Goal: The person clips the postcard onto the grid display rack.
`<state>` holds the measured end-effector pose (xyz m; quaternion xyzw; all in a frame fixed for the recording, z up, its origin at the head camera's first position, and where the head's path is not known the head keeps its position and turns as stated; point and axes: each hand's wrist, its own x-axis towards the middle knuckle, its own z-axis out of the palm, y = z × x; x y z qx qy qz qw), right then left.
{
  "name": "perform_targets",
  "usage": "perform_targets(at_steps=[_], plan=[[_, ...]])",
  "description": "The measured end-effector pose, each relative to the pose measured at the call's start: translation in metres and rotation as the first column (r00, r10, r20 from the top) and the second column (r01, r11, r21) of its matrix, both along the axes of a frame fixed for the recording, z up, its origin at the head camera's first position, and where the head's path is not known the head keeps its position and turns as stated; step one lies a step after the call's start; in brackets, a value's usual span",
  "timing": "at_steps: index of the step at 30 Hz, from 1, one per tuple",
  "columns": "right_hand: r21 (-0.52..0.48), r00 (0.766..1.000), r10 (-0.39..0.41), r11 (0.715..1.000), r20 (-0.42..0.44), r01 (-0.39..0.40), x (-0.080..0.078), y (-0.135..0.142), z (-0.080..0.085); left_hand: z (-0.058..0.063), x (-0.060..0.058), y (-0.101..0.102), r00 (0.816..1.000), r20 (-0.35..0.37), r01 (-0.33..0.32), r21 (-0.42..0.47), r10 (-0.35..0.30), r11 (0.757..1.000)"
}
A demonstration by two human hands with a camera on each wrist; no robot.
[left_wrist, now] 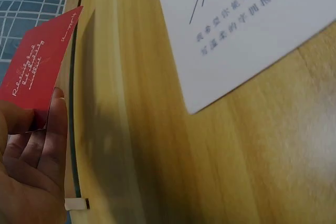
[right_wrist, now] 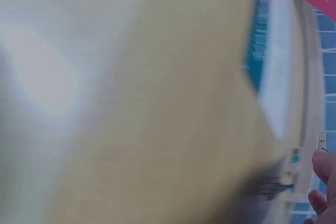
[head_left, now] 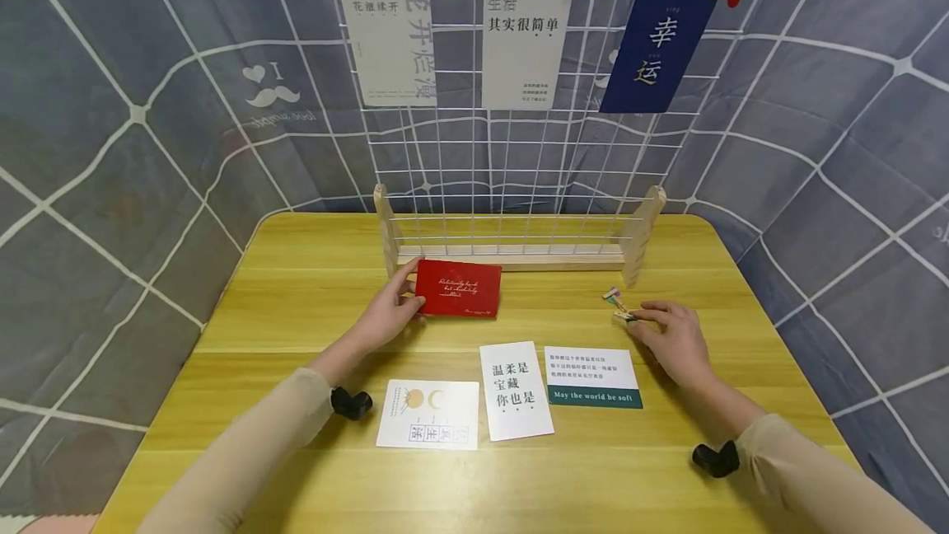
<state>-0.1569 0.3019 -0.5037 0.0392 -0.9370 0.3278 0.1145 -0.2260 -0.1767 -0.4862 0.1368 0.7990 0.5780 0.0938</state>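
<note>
My left hand (head_left: 387, 309) pinches a red postcard (head_left: 460, 288) by its left edge, thumb in front and fingers behind. The left wrist view shows this red postcard (left_wrist: 39, 61) tilted up off the table. Over the right side of the table, my right hand (head_left: 673, 340) pinches a small wooden clothespin (head_left: 624, 316) at its fingertips. Just beyond it lie more small clothespins (head_left: 612, 295) with coloured decorations. In the right wrist view the thumb and fingers (right_wrist: 323, 166) show only at the edge, with a clothespin tip (right_wrist: 322, 140) above them.
A white wire grid (head_left: 511, 163) on a wooden stand (head_left: 511, 257) holds three clipped cards: white (head_left: 389, 39), white (head_left: 522, 48) and navy (head_left: 656, 48). On the table lie a sun-and-moon card (head_left: 430, 414), a white text card (head_left: 516, 391) and a green-and-white card (head_left: 593, 377).
</note>
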Motion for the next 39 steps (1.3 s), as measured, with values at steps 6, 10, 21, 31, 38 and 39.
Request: perform_targets(at_steps=[6, 10, 21, 31, 38, 39], plan=[[-0.069, 0.994, 0.011, 0.997, -0.108, -0.019, -0.015, -0.008, 0.028, 0.014, 0.004, -0.007, 0.998, 0.031, -0.061, 0.079, 0.059, 0.995], [-0.104, 0.989, 0.006, 0.994, -0.145, -0.021, -0.027, -0.017, 0.048, 0.025, 0.003, -0.012, 0.997, 0.008, -0.073, 0.113, 0.073, 0.991], [-0.164, 0.966, 0.07, 0.98, -0.25, -0.114, -0.062, -0.056, 0.085, 0.066, -0.004, -0.026, 0.977, -0.122, -0.158, 0.132, 0.174, 0.979], [-0.221, 0.956, 0.101, 0.961, -0.277, -0.166, -0.083, -0.101, 0.115, 0.089, -0.013, -0.031, 0.952, -0.192, -0.21, 0.16, 0.239, 0.965], [-0.231, 0.959, 0.124, 0.955, -0.256, -0.185, -0.094, -0.122, 0.133, 0.103, -0.018, -0.03, 0.938, -0.209, -0.256, 0.12, 0.276, 0.959], [-0.23, 0.959, 0.125, 0.955, -0.255, -0.186, -0.096, -0.124, 0.135, 0.104, -0.018, -0.03, 0.937, -0.209, -0.259, 0.12, 0.279, 0.959]])
